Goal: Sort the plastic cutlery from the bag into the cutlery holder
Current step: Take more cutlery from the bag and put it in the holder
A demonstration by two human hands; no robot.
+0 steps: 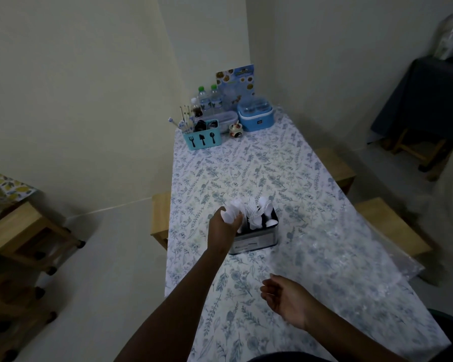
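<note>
A metal cutlery holder (256, 241) stands in the middle of the floral tablecloth (246, 173), with white plastic cutlery (259, 212) sticking up out of it. My left hand (221, 224) is at the holder's left rim and grips a bunch of white plastic pieces (233, 209) just above that rim. My right hand (283, 299) hovers over the table nearer to me, palm turned left, fingers loosely curled, holding nothing I can make out. The bag is not visible.
At the table's far end stand a blue cutlery caddy (202, 138), water bottles (210, 100), a blue lidded container (255, 114) and a small ornament (236, 129). Wooden stools (392, 228) flank the table. Another stool (21, 231) is at the left.
</note>
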